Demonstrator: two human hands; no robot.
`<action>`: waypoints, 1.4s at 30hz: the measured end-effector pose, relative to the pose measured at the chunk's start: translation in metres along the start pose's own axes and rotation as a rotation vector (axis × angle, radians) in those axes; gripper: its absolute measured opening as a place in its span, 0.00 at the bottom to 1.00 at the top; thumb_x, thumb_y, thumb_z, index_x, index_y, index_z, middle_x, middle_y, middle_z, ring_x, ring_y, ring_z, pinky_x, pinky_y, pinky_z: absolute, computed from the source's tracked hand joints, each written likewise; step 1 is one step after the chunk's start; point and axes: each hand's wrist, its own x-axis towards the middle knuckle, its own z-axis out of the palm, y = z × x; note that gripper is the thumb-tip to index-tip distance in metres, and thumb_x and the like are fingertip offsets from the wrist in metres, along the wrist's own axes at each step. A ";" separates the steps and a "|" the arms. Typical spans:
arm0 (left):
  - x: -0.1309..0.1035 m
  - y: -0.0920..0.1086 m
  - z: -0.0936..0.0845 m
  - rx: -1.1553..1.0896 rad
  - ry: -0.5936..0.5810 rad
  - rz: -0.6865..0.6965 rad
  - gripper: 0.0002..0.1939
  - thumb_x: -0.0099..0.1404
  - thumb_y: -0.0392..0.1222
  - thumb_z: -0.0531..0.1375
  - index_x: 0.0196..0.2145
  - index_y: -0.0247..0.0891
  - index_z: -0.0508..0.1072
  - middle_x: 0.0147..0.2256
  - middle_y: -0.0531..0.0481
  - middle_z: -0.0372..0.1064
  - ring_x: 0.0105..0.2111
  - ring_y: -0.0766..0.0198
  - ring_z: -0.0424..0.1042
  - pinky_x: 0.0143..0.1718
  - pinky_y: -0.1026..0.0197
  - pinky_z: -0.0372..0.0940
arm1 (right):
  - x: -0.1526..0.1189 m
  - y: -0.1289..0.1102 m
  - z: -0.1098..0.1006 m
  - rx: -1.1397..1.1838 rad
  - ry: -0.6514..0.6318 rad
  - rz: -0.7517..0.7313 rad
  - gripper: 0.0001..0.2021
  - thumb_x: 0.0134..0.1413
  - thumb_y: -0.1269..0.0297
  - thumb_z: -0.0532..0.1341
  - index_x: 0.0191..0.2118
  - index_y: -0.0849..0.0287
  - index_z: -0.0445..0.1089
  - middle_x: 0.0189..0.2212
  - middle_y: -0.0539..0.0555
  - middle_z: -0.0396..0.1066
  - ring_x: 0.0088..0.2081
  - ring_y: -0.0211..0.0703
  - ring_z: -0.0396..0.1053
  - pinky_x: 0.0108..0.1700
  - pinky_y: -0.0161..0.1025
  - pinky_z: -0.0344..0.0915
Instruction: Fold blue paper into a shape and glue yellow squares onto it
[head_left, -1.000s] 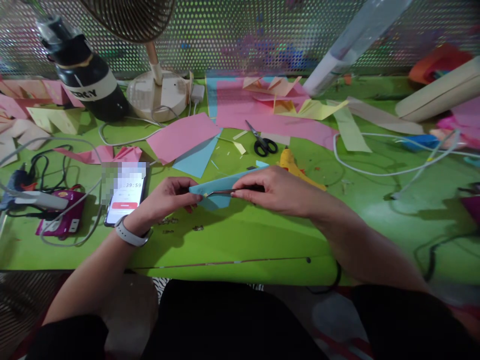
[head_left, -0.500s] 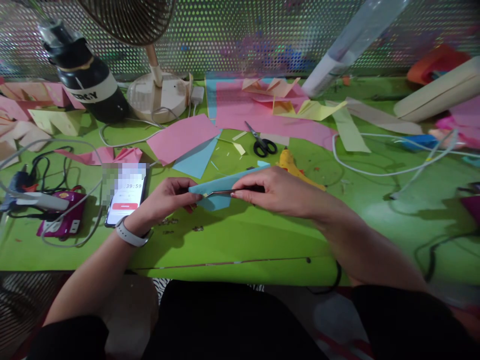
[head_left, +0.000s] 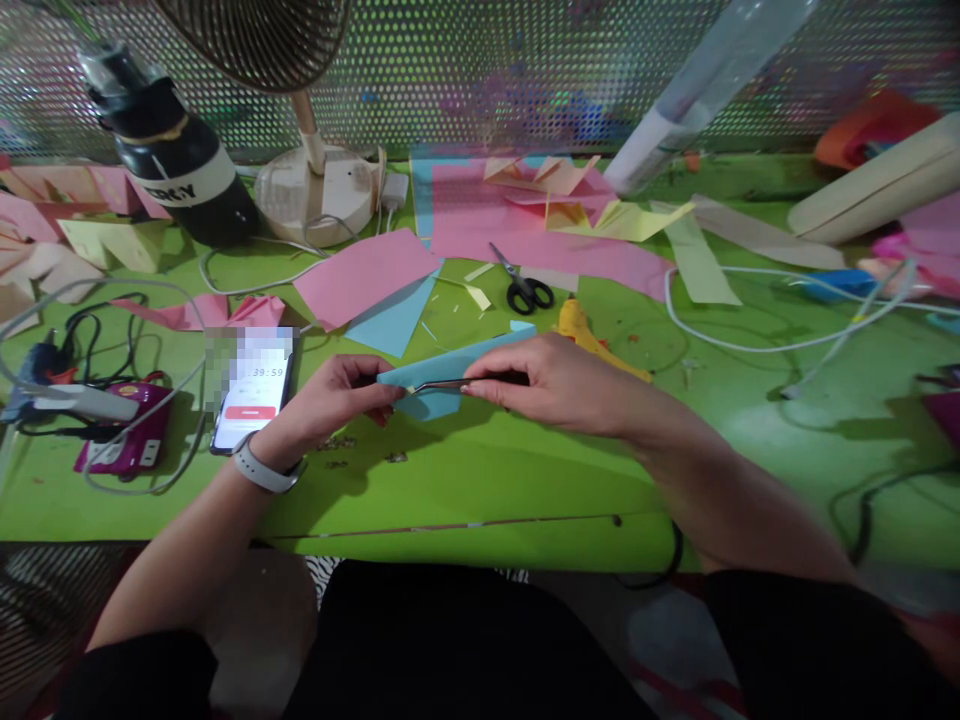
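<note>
A folded piece of blue paper [head_left: 435, 402] is held up over the green table, between my two hands. My left hand [head_left: 349, 395] pinches its left end between thumb and fingers. In my right hand [head_left: 536, 380] is a pair of thin dark tweezers [head_left: 444, 384], held closed and pointing left. Their tips meet a tiny yellowish bit at the paper's left part, close to my left thumb. My right fingers also lie against the paper's back edge, and the ends of the tweezers are hidden in that hand. Several small metallic pieces [head_left: 396, 457] lie below the paper.
Black scissors [head_left: 529, 293] and a yellow glue gun [head_left: 589, 342] lie behind my right hand. A lit phone [head_left: 255, 390] is beside my left wrist. Pink paper [head_left: 367, 277], a fan base [head_left: 319, 205] and a black bottle [head_left: 184, 170] stand or lie farther back. White cables [head_left: 750, 345] loop at right.
Almost nothing differs. Both hands keep their hold on the paper and tweezers, with only a very slight shift.
</note>
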 end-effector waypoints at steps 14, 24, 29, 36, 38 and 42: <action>0.000 -0.003 -0.002 -0.030 0.006 -0.005 0.08 0.57 0.40 0.67 0.30 0.31 0.76 0.23 0.54 0.70 0.21 0.73 0.68 0.24 0.70 0.68 | 0.000 -0.001 0.000 0.033 -0.007 0.062 0.12 0.60 0.59 0.59 0.39 0.59 0.78 0.25 0.49 0.71 0.23 0.33 0.59 0.27 0.36 0.50; -0.001 -0.001 -0.001 -0.033 0.011 -0.025 0.09 0.56 0.40 0.68 0.30 0.31 0.76 0.24 0.54 0.70 0.21 0.73 0.69 0.24 0.71 0.68 | 0.000 0.001 -0.001 -0.013 0.007 0.017 0.12 0.61 0.60 0.58 0.38 0.58 0.77 0.26 0.49 0.72 0.25 0.35 0.61 0.29 0.36 0.51; -0.001 0.000 0.000 -0.036 0.002 -0.014 0.08 0.57 0.40 0.68 0.29 0.31 0.76 0.23 0.54 0.70 0.21 0.73 0.68 0.25 0.71 0.68 | -0.001 0.000 -0.001 -0.005 0.006 0.033 0.11 0.61 0.60 0.59 0.37 0.59 0.77 0.24 0.48 0.71 0.24 0.34 0.60 0.28 0.36 0.51; -0.001 0.000 0.001 -0.049 0.001 -0.016 0.08 0.56 0.40 0.68 0.29 0.32 0.76 0.24 0.55 0.70 0.22 0.73 0.68 0.25 0.71 0.69 | 0.000 0.001 -0.001 -0.009 0.002 0.026 0.12 0.61 0.59 0.58 0.38 0.59 0.77 0.25 0.49 0.72 0.25 0.34 0.60 0.29 0.36 0.51; -0.001 0.001 0.001 -0.047 0.008 -0.026 0.08 0.56 0.40 0.68 0.30 0.31 0.76 0.24 0.54 0.70 0.22 0.73 0.68 0.25 0.71 0.69 | 0.000 0.001 -0.001 -0.006 0.001 0.025 0.12 0.61 0.59 0.58 0.38 0.59 0.77 0.26 0.49 0.72 0.25 0.34 0.60 0.28 0.36 0.51; -0.001 0.002 0.001 -0.039 0.014 -0.030 0.09 0.56 0.41 0.68 0.30 0.32 0.76 0.25 0.53 0.71 0.22 0.73 0.68 0.25 0.70 0.69 | -0.001 0.000 -0.001 -0.001 0.003 0.030 0.12 0.61 0.60 0.58 0.38 0.59 0.77 0.25 0.49 0.72 0.24 0.34 0.60 0.28 0.36 0.51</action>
